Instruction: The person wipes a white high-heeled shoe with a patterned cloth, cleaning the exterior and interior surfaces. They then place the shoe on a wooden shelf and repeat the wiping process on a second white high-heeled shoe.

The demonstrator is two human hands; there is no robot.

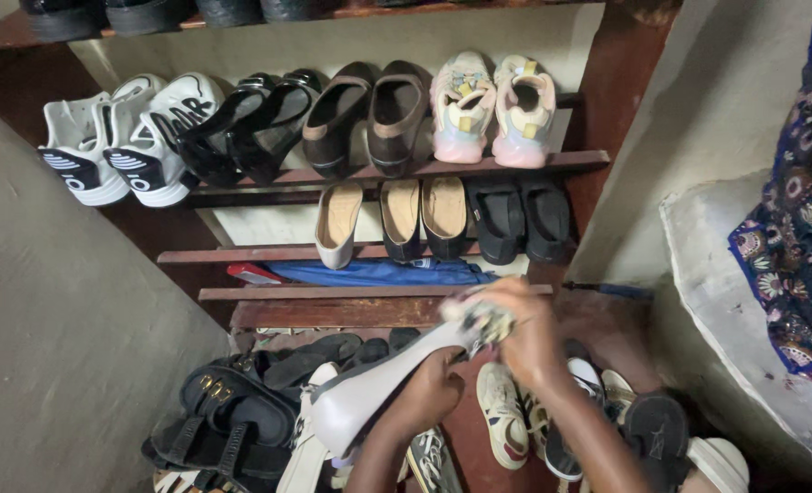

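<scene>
While gripped underneath — pale grey shoe [369, 394], sole upward; cloth-bearing right hand [526, 333] at heel.

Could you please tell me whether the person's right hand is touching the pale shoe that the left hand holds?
Touching. The head view shows the right hand pressing a crumpled cloth onto the pale shoe, fingers wrapped over its end, while the left hand grips it underneath.

Home entryway corner where I keep footwear, wooden shoe rack [424, 170] against plaster wall [725, 100], mixed family pairs on it, white sneakers [132, 137], pink trainers [492, 108], beige flats [424, 212], sandals heaped on floor [232, 420], patterned cloth [803, 201] hanging beside
</scene>
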